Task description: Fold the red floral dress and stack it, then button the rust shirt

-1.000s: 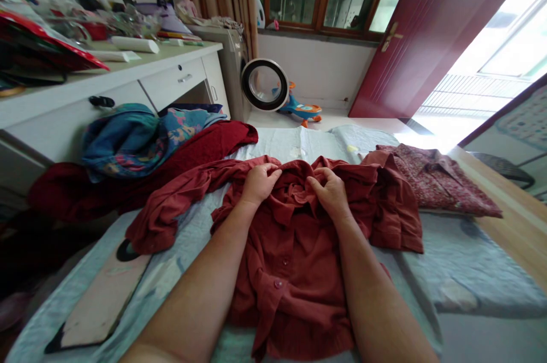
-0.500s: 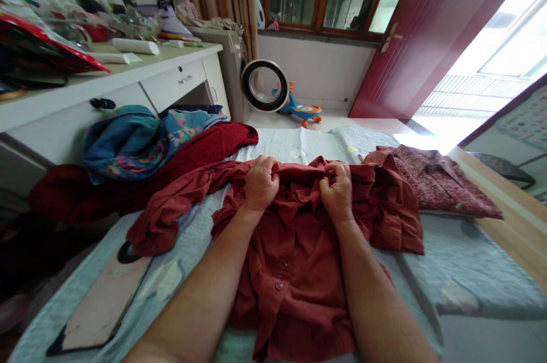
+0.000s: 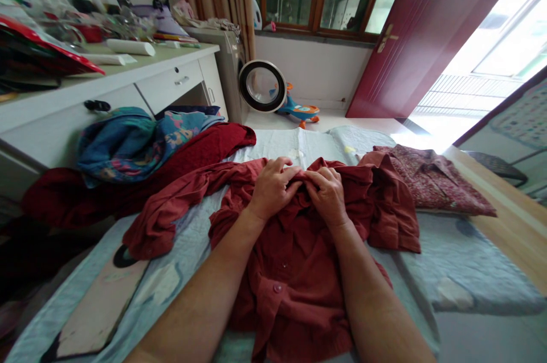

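A rust-red button-up shirt lies spread in front of me, with its collar at the far end and one sleeve stretched out to the left. My left hand pinches the collar area between thumb and fingers. Close beside it, my right hand grips the same collar edge, the two hands' fingertips almost touching. Buttons show down the shirt's front. Beneath the shirt is a pale blue cloth. The fabric right under my fingers is hidden.
A folded patterned shirt lies to the right. On the left are a dark red garment, a blue floral cloth and a flat pale board. Behind stand a white desk and a washer with its round door open.
Both hands have moved inward along the collar and now meet near its middle. The view has shifted slightly; the shirt's body stays in place.
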Action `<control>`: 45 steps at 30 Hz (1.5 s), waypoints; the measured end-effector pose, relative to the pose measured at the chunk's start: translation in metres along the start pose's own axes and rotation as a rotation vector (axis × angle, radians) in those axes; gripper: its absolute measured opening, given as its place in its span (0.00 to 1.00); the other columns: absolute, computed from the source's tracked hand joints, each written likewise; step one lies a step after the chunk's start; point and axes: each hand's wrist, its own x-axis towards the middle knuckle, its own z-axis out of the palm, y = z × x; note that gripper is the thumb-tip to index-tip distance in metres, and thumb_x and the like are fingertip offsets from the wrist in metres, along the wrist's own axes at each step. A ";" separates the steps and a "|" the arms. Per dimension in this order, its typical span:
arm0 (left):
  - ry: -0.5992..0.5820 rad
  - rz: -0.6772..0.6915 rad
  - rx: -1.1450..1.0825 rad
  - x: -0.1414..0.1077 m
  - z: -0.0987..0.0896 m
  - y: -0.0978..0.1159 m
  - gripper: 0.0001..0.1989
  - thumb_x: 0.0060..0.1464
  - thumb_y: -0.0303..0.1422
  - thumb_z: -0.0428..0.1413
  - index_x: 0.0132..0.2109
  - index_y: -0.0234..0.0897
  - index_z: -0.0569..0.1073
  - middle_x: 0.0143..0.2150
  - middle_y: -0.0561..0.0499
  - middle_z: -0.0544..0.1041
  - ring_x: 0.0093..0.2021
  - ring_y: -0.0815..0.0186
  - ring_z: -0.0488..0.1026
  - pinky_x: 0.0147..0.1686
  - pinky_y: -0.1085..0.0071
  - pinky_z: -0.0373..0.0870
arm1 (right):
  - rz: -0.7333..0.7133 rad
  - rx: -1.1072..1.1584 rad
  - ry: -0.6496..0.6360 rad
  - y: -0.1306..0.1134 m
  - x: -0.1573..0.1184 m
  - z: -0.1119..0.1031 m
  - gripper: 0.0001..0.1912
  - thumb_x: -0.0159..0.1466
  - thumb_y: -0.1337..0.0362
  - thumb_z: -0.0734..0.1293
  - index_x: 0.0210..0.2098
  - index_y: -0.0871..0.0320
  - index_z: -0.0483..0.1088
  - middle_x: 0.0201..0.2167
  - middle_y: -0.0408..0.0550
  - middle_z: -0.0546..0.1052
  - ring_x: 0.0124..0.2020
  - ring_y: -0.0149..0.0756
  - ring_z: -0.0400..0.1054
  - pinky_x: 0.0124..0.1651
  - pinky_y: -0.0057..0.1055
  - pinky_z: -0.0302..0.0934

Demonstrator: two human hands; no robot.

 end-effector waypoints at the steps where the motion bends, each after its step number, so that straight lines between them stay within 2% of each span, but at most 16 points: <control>1: -0.020 0.017 0.004 0.000 0.001 0.000 0.12 0.60 0.35 0.55 0.49 0.40 0.75 0.50 0.46 0.73 0.49 0.58 0.67 0.52 0.62 0.64 | -0.005 -0.004 -0.005 0.000 0.000 0.001 0.11 0.67 0.60 0.63 0.43 0.51 0.77 0.31 0.46 0.71 0.38 0.40 0.63 0.47 0.38 0.57; 5: -0.071 0.021 0.068 -0.002 0.003 -0.003 0.12 0.64 0.34 0.50 0.47 0.40 0.77 0.43 0.47 0.78 0.44 0.59 0.68 0.47 0.63 0.64 | -0.005 -0.017 0.010 0.001 -0.001 0.006 0.12 0.68 0.62 0.61 0.43 0.52 0.77 0.30 0.46 0.70 0.36 0.39 0.62 0.46 0.38 0.58; 9: -0.040 -0.043 0.155 -0.004 0.006 -0.006 0.11 0.64 0.32 0.50 0.46 0.39 0.77 0.39 0.46 0.78 0.41 0.59 0.69 0.42 0.65 0.64 | 0.043 0.004 0.050 0.005 -0.001 0.005 0.11 0.68 0.60 0.62 0.40 0.53 0.77 0.31 0.47 0.70 0.37 0.40 0.63 0.46 0.37 0.60; 14: 0.026 -0.117 0.184 -0.007 0.011 -0.009 0.08 0.61 0.28 0.52 0.42 0.38 0.76 0.39 0.46 0.76 0.43 0.59 0.70 0.43 0.66 0.65 | 0.092 -0.004 0.050 0.015 -0.001 0.002 0.10 0.66 0.61 0.64 0.34 0.55 0.76 0.30 0.47 0.69 0.36 0.40 0.64 0.44 0.36 0.61; 20: 0.164 -0.282 0.105 -0.007 0.006 -0.012 0.13 0.52 0.19 0.50 0.40 0.40 0.72 0.40 0.47 0.73 0.42 0.60 0.71 0.42 0.67 0.67 | 0.206 -0.017 0.081 0.029 -0.002 0.003 0.09 0.64 0.62 0.64 0.32 0.55 0.76 0.30 0.47 0.68 0.34 0.39 0.64 0.41 0.36 0.61; 24: 0.256 -0.359 0.000 -0.006 0.004 -0.016 0.12 0.49 0.19 0.50 0.37 0.40 0.70 0.38 0.49 0.72 0.41 0.61 0.71 0.42 0.67 0.68 | 0.224 -0.021 0.086 0.036 -0.003 0.004 0.09 0.63 0.63 0.63 0.33 0.55 0.76 0.31 0.48 0.69 0.36 0.41 0.64 0.42 0.37 0.61; 28: 0.329 -0.463 -0.099 -0.006 0.005 -0.025 0.09 0.51 0.22 0.50 0.39 0.39 0.69 0.39 0.48 0.74 0.43 0.59 0.72 0.45 0.64 0.68 | 0.260 -0.028 0.140 0.042 -0.005 0.006 0.10 0.61 0.66 0.62 0.36 0.56 0.76 0.33 0.49 0.70 0.36 0.41 0.65 0.41 0.37 0.62; 32: 0.298 -0.530 -0.178 -0.006 0.006 -0.031 0.09 0.53 0.25 0.50 0.41 0.38 0.70 0.40 0.47 0.76 0.44 0.59 0.73 0.47 0.64 0.68 | 0.315 -0.017 0.151 0.043 -0.006 0.011 0.11 0.59 0.68 0.60 0.36 0.57 0.75 0.34 0.51 0.72 0.37 0.42 0.66 0.44 0.38 0.62; 37: 0.196 -0.622 -0.268 -0.006 0.006 -0.033 0.08 0.55 0.30 0.51 0.42 0.39 0.71 0.35 0.49 0.78 0.39 0.59 0.76 0.44 0.65 0.68 | 0.320 0.152 0.205 0.039 -0.005 0.016 0.15 0.57 0.70 0.58 0.39 0.58 0.73 0.38 0.52 0.75 0.42 0.43 0.69 0.50 0.41 0.63; 41: 0.164 -0.648 -0.530 -0.005 0.011 -0.038 0.08 0.53 0.30 0.52 0.41 0.39 0.70 0.36 0.49 0.79 0.38 0.62 0.76 0.42 0.67 0.70 | 0.371 0.277 0.234 0.036 -0.005 0.018 0.17 0.55 0.70 0.58 0.40 0.59 0.73 0.39 0.53 0.76 0.44 0.43 0.70 0.53 0.42 0.62; 45: 0.169 -0.763 -0.743 -0.004 0.014 -0.042 0.09 0.50 0.30 0.54 0.40 0.37 0.69 0.33 0.52 0.78 0.31 0.66 0.74 0.33 0.71 0.70 | 0.401 0.305 0.241 0.034 -0.005 0.017 0.15 0.55 0.68 0.59 0.38 0.60 0.74 0.38 0.53 0.77 0.42 0.43 0.70 0.52 0.41 0.62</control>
